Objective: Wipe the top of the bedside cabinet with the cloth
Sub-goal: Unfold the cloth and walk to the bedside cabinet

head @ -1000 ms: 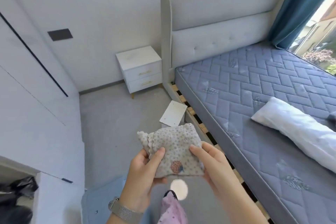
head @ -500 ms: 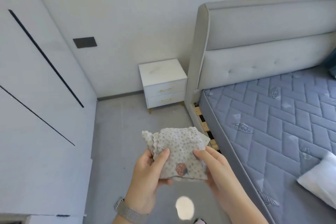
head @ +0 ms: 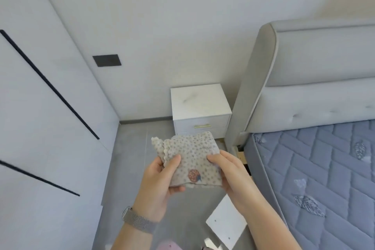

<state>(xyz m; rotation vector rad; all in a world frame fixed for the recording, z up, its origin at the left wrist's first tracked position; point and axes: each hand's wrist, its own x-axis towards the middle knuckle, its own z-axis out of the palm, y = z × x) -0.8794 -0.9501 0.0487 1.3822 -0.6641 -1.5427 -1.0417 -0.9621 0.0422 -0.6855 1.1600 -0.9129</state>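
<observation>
A folded beige cloth with grey dots and a small red patch is held up in front of me. My left hand grips its left side, thumb on the front. My right hand pinches its right edge. Beyond the cloth stands the white bedside cabinet, its top bare and faintly marked, with a gold drawer handle below. The cabinet sits against the wall, next to the bed's headboard. The cloth hides the cabinet's lower front.
A grey upholstered headboard and a blue quilted mattress fill the right. White wardrobe doors line the left. A white board lies on the grey floor near my feet. Open floor leads toward the cabinet.
The view has swung left and moved closer to the cabinet, which now appears larger and nearer the centre. Both hands keep the same hold on the cloth.
</observation>
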